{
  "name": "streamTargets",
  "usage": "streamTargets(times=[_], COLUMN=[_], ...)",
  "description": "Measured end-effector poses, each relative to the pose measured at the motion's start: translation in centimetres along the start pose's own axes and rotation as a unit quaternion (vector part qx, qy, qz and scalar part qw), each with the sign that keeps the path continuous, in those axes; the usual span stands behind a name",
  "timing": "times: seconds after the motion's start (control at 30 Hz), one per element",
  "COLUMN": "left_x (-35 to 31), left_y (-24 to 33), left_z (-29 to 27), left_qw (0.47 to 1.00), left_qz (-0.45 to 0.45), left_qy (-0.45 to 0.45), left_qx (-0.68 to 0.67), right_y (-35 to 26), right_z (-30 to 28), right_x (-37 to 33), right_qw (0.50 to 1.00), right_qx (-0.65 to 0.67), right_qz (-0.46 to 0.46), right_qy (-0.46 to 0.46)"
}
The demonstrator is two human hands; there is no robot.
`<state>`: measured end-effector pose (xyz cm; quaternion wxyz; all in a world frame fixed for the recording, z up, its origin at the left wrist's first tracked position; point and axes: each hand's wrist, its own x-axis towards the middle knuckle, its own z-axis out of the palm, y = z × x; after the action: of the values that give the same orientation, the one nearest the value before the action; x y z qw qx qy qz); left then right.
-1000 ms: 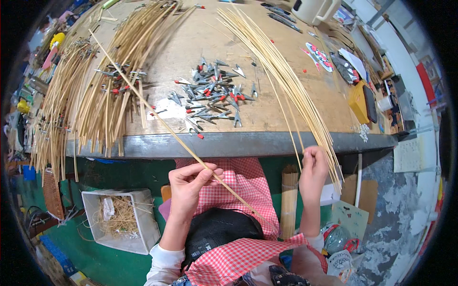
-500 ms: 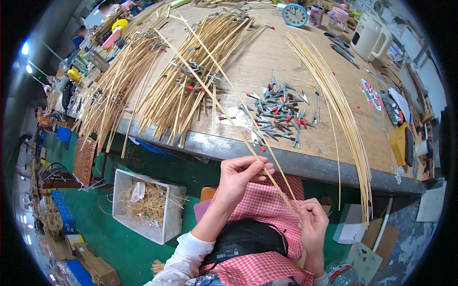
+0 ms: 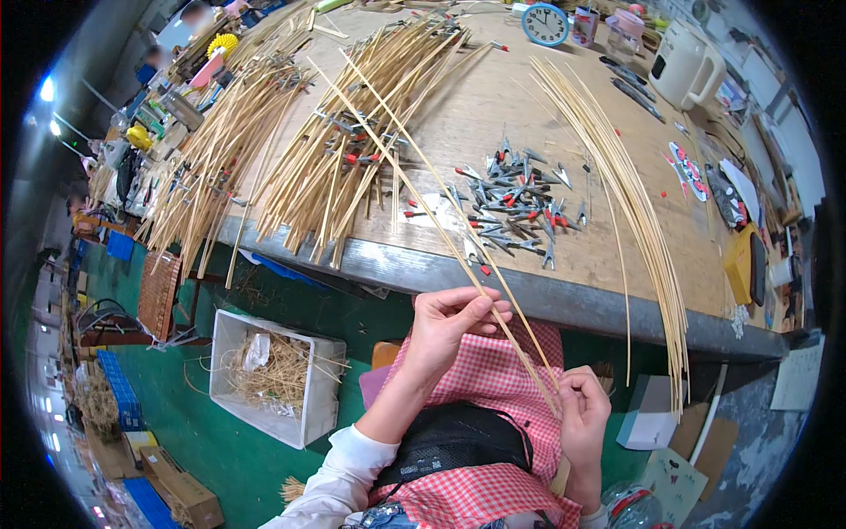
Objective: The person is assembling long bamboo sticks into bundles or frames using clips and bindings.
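Holding 2 strips (image 3: 524,360), numbered clock (image 3: 545,24) in bkgd

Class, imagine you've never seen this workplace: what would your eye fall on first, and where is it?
First, probably, two long straw-coloured sticks, slanting from the left hand and right hand up over the table. Next, the heap of grey, red-tipped spring clips on the table, between clipped stick bundles and loose sticks to their right.
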<state>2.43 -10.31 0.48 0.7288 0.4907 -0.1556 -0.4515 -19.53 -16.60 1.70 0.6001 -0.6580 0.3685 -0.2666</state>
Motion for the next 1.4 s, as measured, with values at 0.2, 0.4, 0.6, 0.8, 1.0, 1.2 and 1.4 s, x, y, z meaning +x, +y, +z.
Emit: streamTargets(times=[0.2, 0.4, 0.6, 0.8, 1.0, 1.2, 1.4], left_x=[-0.1, 0.2, 0.4, 0.2, 0.8, 2.9, 4.5], left_y=[-0.6, -0.6, -0.4, 1.1, 4.4, 11.2, 13.2], left_z=[0.1, 0.2, 0.1, 2.8, 7.6, 13.5, 15.1], left_qw=[1.0, 1.0, 1.0, 0.997, 0.962, 0.826, 0.793], left_qz=[-0.007, 0.01, 0.02, 0.02, 0.141, 0.44, 0.447], left_qy=[0.001, 0.028, 0.012, -0.051, -0.164, -0.264, -0.35], left_qx=[-0.002, 0.01, -0.004, 0.051, 0.169, 0.232, 0.222], right_y=[0.0, 0.2, -0.3, -1.3, -6.0, -13.5, -15.4], right_z=[-0.1, -0.1, 0.0, 0.2, 0.4, -2.3, -2.7], right_x=[-0.1, 0.5, 0.9, 2.0, 4.7, 6.0, 7.5], right_qw=[0.999, 0.998, 0.991, 0.979, 0.983, 0.953, 0.922], right_qx=[-0.024, -0.054, -0.114, -0.127, -0.107, -0.114, -0.101], right_qz=[-0.018, -0.024, -0.04, -0.146, -0.151, -0.266, -0.351], right_qy=[0.015, -0.036, -0.064, -0.057, 0.017, 0.092, 0.133])
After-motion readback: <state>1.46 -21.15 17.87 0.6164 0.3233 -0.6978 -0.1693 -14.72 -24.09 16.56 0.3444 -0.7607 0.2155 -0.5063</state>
